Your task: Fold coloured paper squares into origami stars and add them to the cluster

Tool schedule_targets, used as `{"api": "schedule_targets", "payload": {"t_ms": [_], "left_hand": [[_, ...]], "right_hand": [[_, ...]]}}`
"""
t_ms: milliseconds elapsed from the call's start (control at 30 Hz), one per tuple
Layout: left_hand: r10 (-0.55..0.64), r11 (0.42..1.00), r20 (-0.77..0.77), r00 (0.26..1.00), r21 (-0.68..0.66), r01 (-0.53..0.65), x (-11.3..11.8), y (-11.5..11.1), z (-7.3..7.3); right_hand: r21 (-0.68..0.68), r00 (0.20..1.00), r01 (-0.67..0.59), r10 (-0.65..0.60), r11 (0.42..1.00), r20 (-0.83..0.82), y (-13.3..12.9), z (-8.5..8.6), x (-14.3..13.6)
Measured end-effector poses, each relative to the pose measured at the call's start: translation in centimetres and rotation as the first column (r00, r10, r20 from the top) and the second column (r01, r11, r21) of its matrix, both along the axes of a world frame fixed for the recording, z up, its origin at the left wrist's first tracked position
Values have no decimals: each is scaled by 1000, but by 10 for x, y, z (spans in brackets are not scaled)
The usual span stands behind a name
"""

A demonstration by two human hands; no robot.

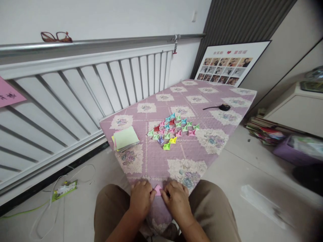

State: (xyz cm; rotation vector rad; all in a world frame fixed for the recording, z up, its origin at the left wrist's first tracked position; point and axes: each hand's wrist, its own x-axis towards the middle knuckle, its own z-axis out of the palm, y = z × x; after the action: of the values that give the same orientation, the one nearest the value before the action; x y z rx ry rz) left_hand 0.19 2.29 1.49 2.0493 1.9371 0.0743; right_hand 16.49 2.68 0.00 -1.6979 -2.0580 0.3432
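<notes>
A small pink folded paper [157, 190] lies at the near edge of the table, one corner pointing away from me. My left hand [141, 196] grips its left side with thumb and curled fingers. On the opposite side, my right hand [176, 196] pinches the paper's right edge. Farther up the cloth stand several small folded paper pieces [172, 131] in green, pink, blue, red, yellow and purple, set out in slanting rows. To their left is a stack of paper sheets [126, 137], pale green on top.
A flowered pink tablecloth [156, 158] covers the table. A dark object with a thin handle [224, 107] lies at the right, and a framed photo board [224, 64] leans at the far end. A white radiator [101, 84] runs along the left; a power strip [65, 190] lies on the floor.
</notes>
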Motion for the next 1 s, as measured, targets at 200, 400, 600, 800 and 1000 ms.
{"api": "schedule_targets", "payload": {"t_ms": [200,400,600,800,1000], "left_hand": [[10,1000,22,1000,9,-10,1,-2,2],[-142,984,95,985,121,130,1,-3,-6],[-257,958,70,964,148,245,-2,-2,-16],[-228,966,68,971,139,218,-5,-1,-18],[-212,971,75,974,127,201,-5,-1,-18]], "right_hand": [[2,1000,17,-17,1000,-14,-1,-1,-1],[12,1000,14,-14,1000,2,0,0,-2],[5,1000,13,-13,1000,-9,-2,1,0],[54,997,72,-71,996,-20,-7,-11,7],[111,993,114,-117,987,15,-9,-17,7]]}}
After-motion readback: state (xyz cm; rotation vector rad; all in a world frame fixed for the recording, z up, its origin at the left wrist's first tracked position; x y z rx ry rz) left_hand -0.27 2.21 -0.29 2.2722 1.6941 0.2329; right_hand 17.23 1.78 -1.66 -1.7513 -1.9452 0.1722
